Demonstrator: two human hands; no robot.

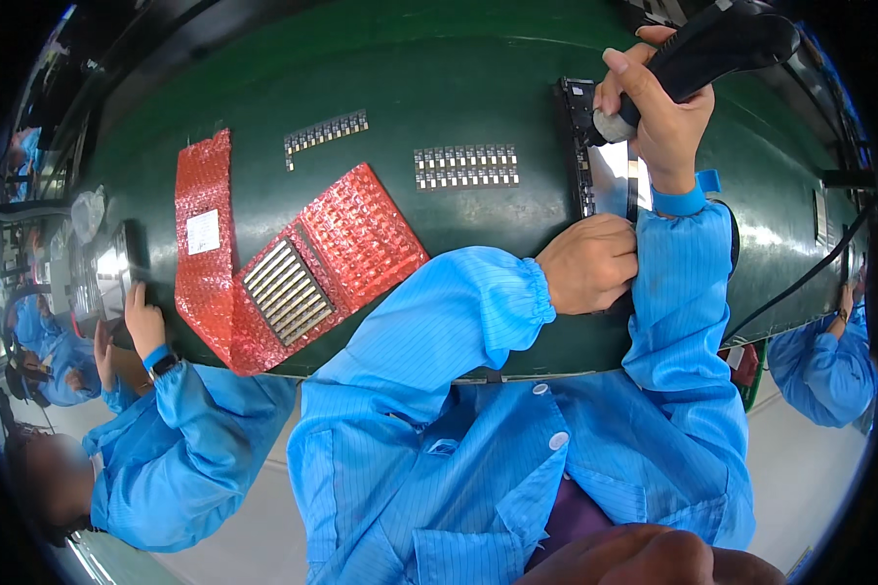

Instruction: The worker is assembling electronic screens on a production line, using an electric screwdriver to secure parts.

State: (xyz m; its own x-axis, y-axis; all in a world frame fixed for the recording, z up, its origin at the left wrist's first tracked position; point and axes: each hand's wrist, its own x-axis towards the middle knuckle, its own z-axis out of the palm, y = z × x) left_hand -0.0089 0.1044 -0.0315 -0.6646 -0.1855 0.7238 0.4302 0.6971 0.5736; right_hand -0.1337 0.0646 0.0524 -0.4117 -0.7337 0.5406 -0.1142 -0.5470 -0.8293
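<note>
Fingers of my right hand (658, 107) are clenched around the grip of a black handheld scanner (722, 44), thumb up along its side. Its head is tipped down toward the flat panel (610, 180) lying just below those knuckles. My left hand (587, 263) is curled into a fist against the panel's near edge, pressed up beside my right sleeve. Whether it pinches anything underneath I cannot tell, since the knuckles hide it.

Out beyond my left fingertips, well apart on the green belt (478, 58), lie two strips of small metal parts, one close (465, 166) and one farther off (327, 132). Past them is an opened red bubble wrap (361, 229) with a row of silver bars (285, 291) still lying in it.

As I judge it, the work on this panel is mid-course: it is laid out and steadied and the scanner is held over it, yet both hands are still engaged. The strips and bars lie loose, so I take them as not yet dealt with.

Far off to my left, a co-worker's hand (144, 322) rests at the belt's edge.
</note>
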